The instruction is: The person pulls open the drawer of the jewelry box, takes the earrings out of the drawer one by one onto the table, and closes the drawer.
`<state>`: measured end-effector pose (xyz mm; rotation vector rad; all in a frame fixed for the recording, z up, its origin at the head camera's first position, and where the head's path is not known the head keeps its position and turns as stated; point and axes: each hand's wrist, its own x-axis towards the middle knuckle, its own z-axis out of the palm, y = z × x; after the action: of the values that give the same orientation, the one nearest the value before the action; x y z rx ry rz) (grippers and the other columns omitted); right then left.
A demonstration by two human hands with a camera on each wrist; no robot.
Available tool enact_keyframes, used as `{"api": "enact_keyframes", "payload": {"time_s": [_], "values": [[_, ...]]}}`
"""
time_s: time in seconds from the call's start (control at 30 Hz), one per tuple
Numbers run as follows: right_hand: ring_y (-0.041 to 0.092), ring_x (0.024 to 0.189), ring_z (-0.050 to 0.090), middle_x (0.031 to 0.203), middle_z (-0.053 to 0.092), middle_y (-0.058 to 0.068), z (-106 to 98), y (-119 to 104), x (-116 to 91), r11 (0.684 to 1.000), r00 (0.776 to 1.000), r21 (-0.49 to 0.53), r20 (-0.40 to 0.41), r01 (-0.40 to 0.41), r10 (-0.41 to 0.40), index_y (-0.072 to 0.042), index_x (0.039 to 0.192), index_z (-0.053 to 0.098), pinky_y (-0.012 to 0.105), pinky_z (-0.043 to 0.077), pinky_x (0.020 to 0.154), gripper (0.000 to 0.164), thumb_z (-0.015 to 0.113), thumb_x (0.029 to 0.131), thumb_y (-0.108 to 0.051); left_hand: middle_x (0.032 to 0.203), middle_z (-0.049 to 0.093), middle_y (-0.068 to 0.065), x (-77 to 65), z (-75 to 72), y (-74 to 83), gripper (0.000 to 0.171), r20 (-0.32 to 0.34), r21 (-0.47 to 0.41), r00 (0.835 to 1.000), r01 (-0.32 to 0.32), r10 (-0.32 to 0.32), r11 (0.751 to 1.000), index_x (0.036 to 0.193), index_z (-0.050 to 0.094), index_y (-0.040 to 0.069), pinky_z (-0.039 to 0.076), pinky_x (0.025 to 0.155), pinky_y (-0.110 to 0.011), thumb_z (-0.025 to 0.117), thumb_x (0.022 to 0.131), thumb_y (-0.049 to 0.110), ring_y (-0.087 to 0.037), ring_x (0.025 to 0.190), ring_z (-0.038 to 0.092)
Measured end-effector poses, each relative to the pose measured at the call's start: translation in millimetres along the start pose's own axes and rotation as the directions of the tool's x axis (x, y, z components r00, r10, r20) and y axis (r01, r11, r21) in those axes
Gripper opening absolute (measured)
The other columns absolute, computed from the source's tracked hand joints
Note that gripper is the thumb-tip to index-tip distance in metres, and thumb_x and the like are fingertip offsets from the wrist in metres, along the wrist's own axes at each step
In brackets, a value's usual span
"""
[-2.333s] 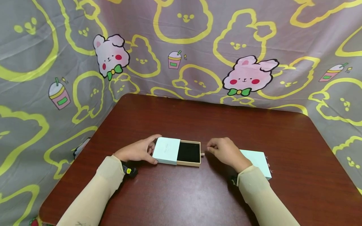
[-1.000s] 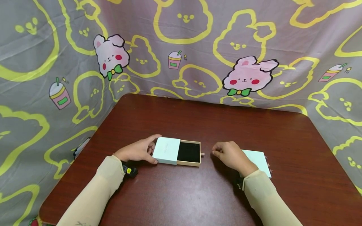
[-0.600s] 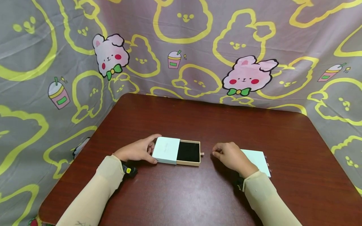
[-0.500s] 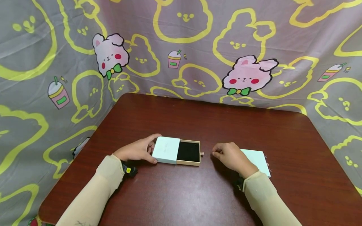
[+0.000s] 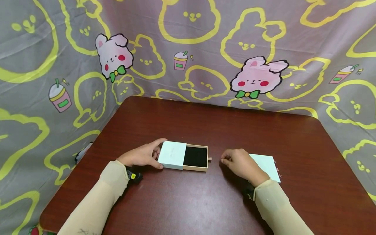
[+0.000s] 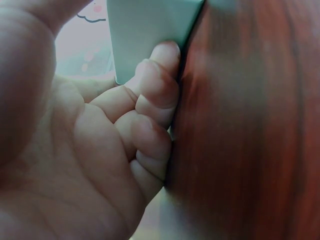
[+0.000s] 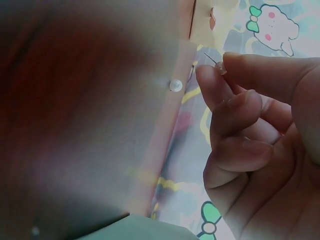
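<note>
My left hand (image 5: pixel 144 155) grips the closed end of a mint-green drawer box (image 5: pixel 172 155), thumb at its near edge and index finger at its far edge. In the left wrist view my other fingers curl beside the box (image 6: pixel 142 37). Its cardboard drawer (image 5: pixel 195 168) is pulled partway out to the right, showing a black pad (image 5: pixel 196 156) and a ribbon tab (image 5: pixel 210 159). Right of the tab, my right hand (image 5: pixel 242 164) pinches a tiny stud earring (image 7: pixel 220 68) between thumb and index finger; a thin metal pin and a clear bead stick out.
A second mint-green box (image 5: pixel 265 166) lies behind my right wrist, partly hidden by it, with small ribbon ends at its right side. A small white round piece (image 7: pixel 175 85) shows on the table in the right wrist view. Patterned cloth (image 5: pixel 205 42) hangs around the brown table (image 5: pixel 176 120).
My right hand has drawn back to the right, away from the ribbon tab, and then stayed nearly still. My left hand and the half-open box have kept their place.
</note>
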<state>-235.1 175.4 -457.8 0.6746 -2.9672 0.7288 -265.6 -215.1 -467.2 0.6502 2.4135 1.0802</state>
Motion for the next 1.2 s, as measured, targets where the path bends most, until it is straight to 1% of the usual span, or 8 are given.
{"api": "enact_keyframes", "payload": {"time_s": [0.33,0.53,0.73,1.03,1.2], "values": [[0.008,0.072,0.060,0.079,0.066,-0.009,-1.6,0.9,-4.1,1.000,1.000,-0.009,0.009,0.005,-0.005,-0.017,0.086,0.072,0.036,0.049,0.067,0.004,0.071,0.089,-0.014,0.083,0.057,-0.006,0.5,0.2,0.0,0.099,0.000,0.011,1.000,-0.007,0.007,1.000,0.148,0.028,0.019,0.043,0.061,-0.033,0.089,0.070,0.027,-0.019,0.071,0.052],[0.009,0.075,0.063,0.083,0.068,-0.007,-2.0,3.2,-7.4,1.000,1.000,-0.013,0.013,-0.003,0.003,-0.014,0.091,0.074,0.036,0.051,0.069,0.003,0.071,0.089,-0.015,0.085,0.059,-0.006,1.2,0.0,-0.9,0.101,0.005,-0.004,1.000,-0.011,0.011,1.000,0.148,0.027,0.017,0.043,0.061,-0.033,0.089,0.070,0.026,-0.020,0.071,0.053],[0.009,0.075,0.063,0.084,0.068,-0.008,-2.5,5.5,-9.7,1.000,1.000,-0.010,0.012,0.004,-0.004,-0.015,0.090,0.074,0.036,0.050,0.068,0.004,0.071,0.089,-0.013,0.086,0.059,-0.007,1.9,-0.4,-1.9,0.102,0.010,-0.017,1.000,-0.006,0.006,1.000,0.149,0.026,0.016,0.043,0.060,-0.033,0.089,0.070,0.025,-0.020,0.071,0.053],[0.008,0.073,0.061,0.082,0.067,-0.009,-3.3,2.9,-12.4,1.000,0.999,-0.017,0.036,-0.014,0.015,-0.016,0.091,0.074,0.036,0.049,0.068,0.004,0.070,0.089,-0.014,0.087,0.060,-0.007,1.5,-1.4,-0.7,0.101,0.005,-0.008,1.000,0.000,0.000,1.000,0.148,0.026,0.018,0.044,0.062,-0.033,0.089,0.070,0.025,-0.020,0.073,0.054],[0.007,0.073,0.060,0.082,0.066,-0.010,-2.3,2.5,-13.4,1.000,0.999,-0.025,0.044,-0.013,0.014,-0.017,0.090,0.074,0.036,0.049,0.068,0.004,0.071,0.089,-0.014,0.088,0.059,-0.007,1.1,-1.7,0.0,0.102,0.003,-0.001,1.000,0.002,-0.002,1.000,0.149,0.026,0.016,0.044,0.064,-0.034,0.089,0.070,0.025,-0.021,0.075,0.053]]}}
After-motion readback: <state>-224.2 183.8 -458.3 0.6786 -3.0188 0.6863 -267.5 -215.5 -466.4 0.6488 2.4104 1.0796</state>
